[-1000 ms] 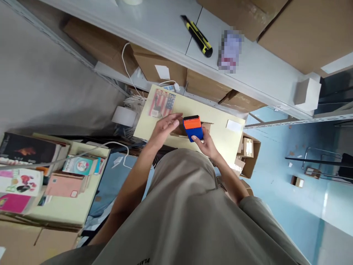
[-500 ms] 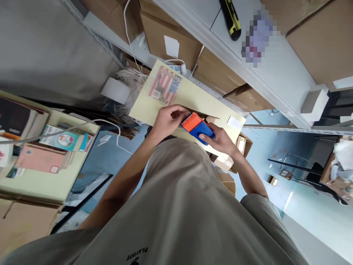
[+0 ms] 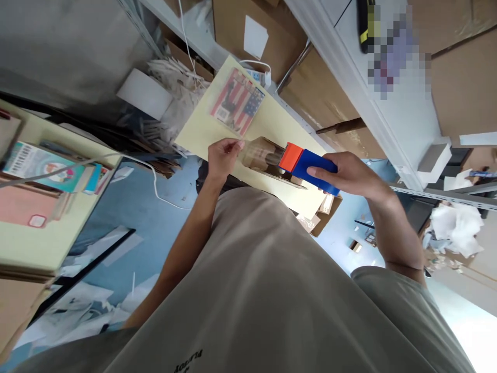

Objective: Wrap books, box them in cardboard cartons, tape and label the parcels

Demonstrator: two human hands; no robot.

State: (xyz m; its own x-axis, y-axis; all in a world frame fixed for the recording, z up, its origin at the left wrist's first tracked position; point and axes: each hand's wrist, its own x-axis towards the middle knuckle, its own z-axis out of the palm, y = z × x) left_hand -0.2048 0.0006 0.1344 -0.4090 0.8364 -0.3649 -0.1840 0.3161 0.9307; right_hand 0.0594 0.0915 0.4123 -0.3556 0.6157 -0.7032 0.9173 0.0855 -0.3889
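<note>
My right hand (image 3: 353,173) grips a blue and orange tape dispenser (image 3: 305,163) above a pale yellow tabletop (image 3: 272,124). A strip of clear tape (image 3: 261,153) stretches from its orange end to my left hand (image 3: 222,155), which pinches the free end. Under the tape lies a small brown cardboard box (image 3: 267,168), partly hidden by the tape and the dispenser. A flat packet printed with a flag pattern (image 3: 237,101) lies on the tabletop beyond my left hand.
Grey metal shelving (image 3: 388,109) with cardboard boxes (image 3: 318,96) runs behind the table; a yellow-black utility knife (image 3: 365,26) lies on its upper shelf. A second table with books (image 3: 39,171) is at left. White cables, paper scraps and crumpled paper (image 3: 454,228) lie about the blue floor.
My right hand has pulled the dispenser away to the right, drawing tape out from my left hand. The view has swung, so the table sits higher and farther right.
</note>
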